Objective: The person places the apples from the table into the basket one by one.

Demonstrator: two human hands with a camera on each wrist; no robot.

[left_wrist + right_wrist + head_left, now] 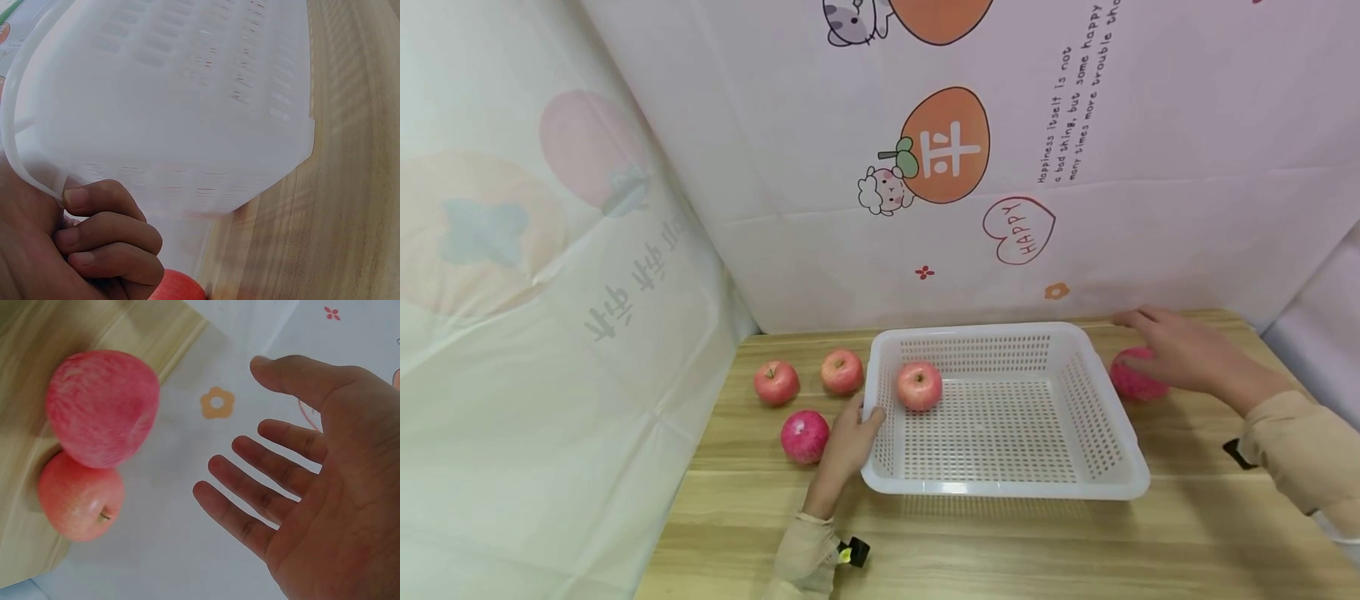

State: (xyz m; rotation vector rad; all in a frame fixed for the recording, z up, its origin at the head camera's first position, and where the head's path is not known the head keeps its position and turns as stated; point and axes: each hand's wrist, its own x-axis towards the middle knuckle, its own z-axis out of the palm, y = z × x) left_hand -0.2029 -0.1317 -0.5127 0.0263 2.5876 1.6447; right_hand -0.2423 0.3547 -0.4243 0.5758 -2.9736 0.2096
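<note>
Right of the basket (1000, 488), hovered over the deep-pink apple (1138, 385) with spread right hand (1180, 348); clamped left hand (850, 437) on rim (872, 375).

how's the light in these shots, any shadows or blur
Head: fairly even light, soft shadows on the table below the white basket and right sleeve; left wrist: basket wall pale and hazy, slots softly blurred; right wrist: dimmer, a faint highlight on the lower apple.
</note>
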